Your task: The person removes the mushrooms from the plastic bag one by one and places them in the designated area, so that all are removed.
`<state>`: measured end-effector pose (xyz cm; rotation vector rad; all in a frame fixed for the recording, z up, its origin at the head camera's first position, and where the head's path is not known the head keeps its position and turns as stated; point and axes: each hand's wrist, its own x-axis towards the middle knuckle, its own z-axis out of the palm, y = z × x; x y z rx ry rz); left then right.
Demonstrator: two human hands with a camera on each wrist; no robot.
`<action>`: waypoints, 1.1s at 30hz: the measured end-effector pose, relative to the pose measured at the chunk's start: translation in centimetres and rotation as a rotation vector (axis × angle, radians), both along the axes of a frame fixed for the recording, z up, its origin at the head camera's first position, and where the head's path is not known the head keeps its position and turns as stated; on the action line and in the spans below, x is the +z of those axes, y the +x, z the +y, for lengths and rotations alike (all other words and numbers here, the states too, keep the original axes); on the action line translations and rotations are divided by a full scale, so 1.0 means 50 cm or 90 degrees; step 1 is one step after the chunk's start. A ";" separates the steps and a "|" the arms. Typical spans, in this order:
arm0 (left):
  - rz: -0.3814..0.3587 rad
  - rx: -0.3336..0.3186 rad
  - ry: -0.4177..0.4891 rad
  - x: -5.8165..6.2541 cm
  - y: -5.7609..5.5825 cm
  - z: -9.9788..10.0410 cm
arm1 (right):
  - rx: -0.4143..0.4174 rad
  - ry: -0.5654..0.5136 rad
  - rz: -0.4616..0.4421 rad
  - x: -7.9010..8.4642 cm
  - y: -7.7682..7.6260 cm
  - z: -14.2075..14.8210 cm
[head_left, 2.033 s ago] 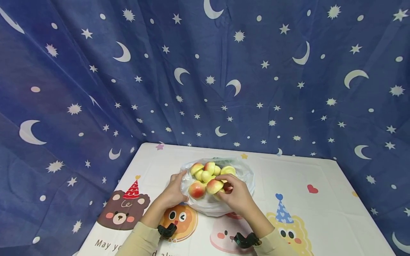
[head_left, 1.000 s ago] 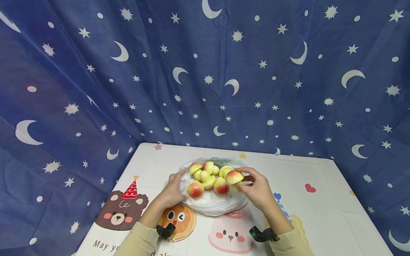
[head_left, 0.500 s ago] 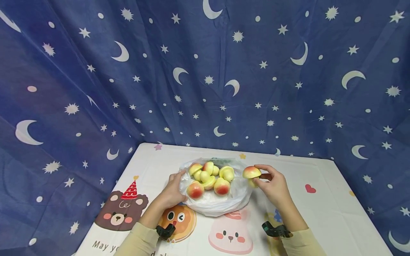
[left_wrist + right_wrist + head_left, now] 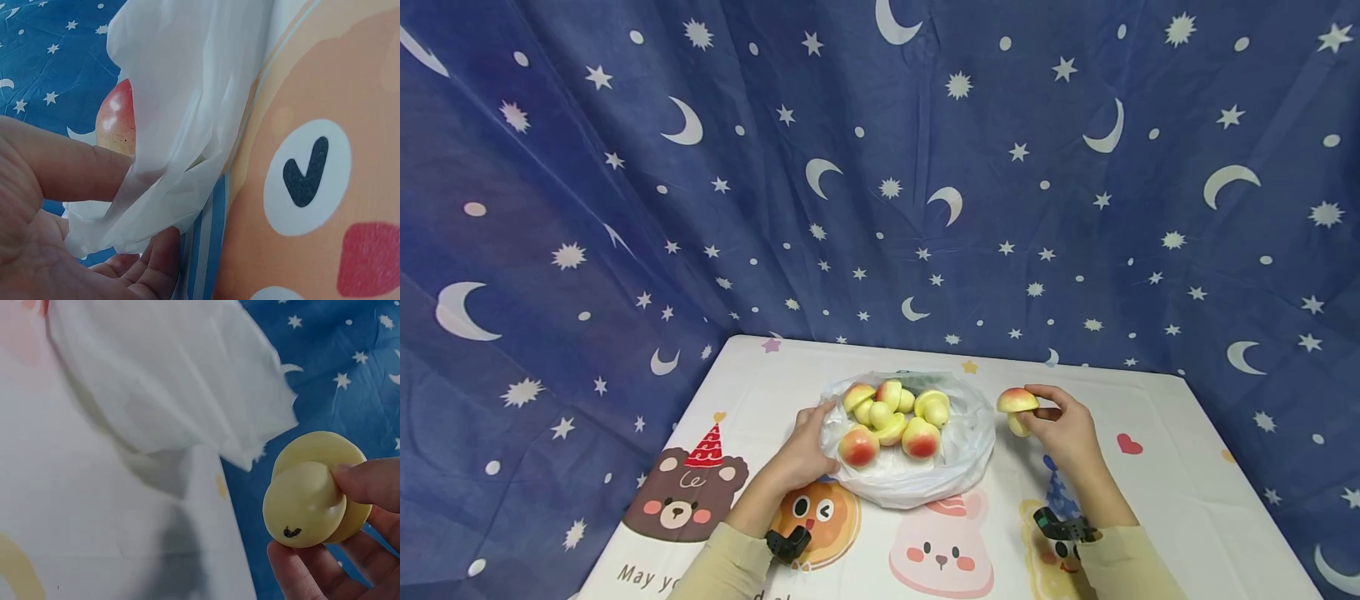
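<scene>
My right hand [image 4: 1066, 429] holds a toy mushroom [image 4: 1017, 402] just to the right of the white plastic bag [image 4: 901, 493]. It has a red-and-yellow cap and a pale yellow stem. In the right wrist view the thumb presses the stem of this mushroom [image 4: 304, 503], with fingers behind the cap. At the bag's left side, my left hand [image 4: 803, 454] grips the rim; in the left wrist view the thumb lies over the plastic [image 4: 181, 81] with fingers on its other side. Several similar mushrooms lie inside the open bag, including a red-capped mushroom [image 4: 858, 447] near the front.
A white tablecloth [image 4: 1195, 500] printed with cartoon figures covers the table. Its far edge meets a dark blue curtain [image 4: 880, 208] with moons and stars. Each wrist wears a black camera mount, like the left mount [image 4: 788, 542].
My right hand has carried the mushroom out of the bag to the right, past the bag's rim. My left hand stays on the bag's left side.
</scene>
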<state>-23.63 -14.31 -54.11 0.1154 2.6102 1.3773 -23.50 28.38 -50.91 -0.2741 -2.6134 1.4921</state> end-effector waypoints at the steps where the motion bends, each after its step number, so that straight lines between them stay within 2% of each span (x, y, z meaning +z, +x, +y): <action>1: 0.001 0.000 0.000 0.000 0.000 0.000 | -0.002 -0.002 -0.007 -0.003 -0.003 0.003; 8: 0.005 -0.001 0.000 -0.001 0.000 0.001 | -0.005 0.005 -0.056 -0.029 -0.020 0.019; 13: 0.003 0.002 -0.009 -0.003 0.000 0.002 | 0.006 0.011 -0.068 -0.053 -0.036 0.032; 20: -0.001 0.003 -0.016 -0.004 0.000 0.002 | 0.015 -0.024 -0.098 -0.078 -0.054 0.041; 33: -0.004 0.006 -0.017 -0.005 0.003 0.003 | 0.014 -0.028 -0.107 -0.077 -0.054 0.035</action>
